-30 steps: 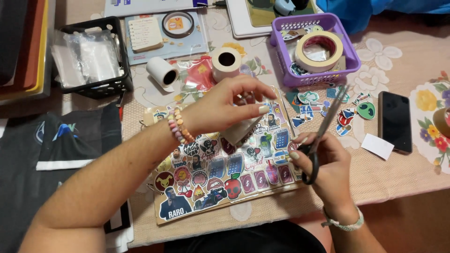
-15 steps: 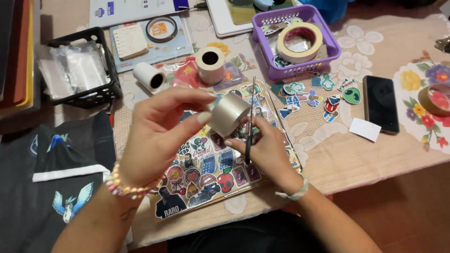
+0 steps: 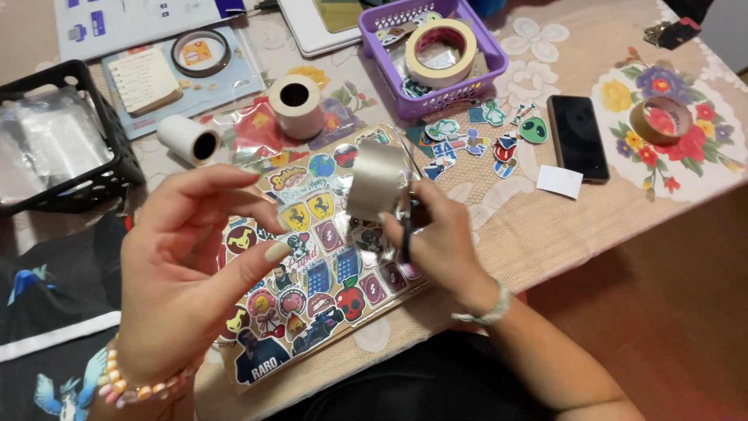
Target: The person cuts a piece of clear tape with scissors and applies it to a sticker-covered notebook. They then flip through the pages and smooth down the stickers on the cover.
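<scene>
At centre frame, over one sticker sheet (image 3: pixel 312 265), the right hand (image 3: pixel 440 242) grips one pair of scissors (image 3: pixel 407 222) and one strip of grey tape (image 3: pixel 375 181), while the left hand (image 3: pixel 183 269) hovers half open, empty, below two paper rolls (image 3: pixel 294 105).

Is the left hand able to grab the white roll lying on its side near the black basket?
Probably yes. The left hand is open and holds nothing, and the white roll lies just beyond it with only bare tablecloth between them.

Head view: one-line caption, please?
Right hand holds scissors and a shiny strip above a sticker sheet; left hand open.
</scene>
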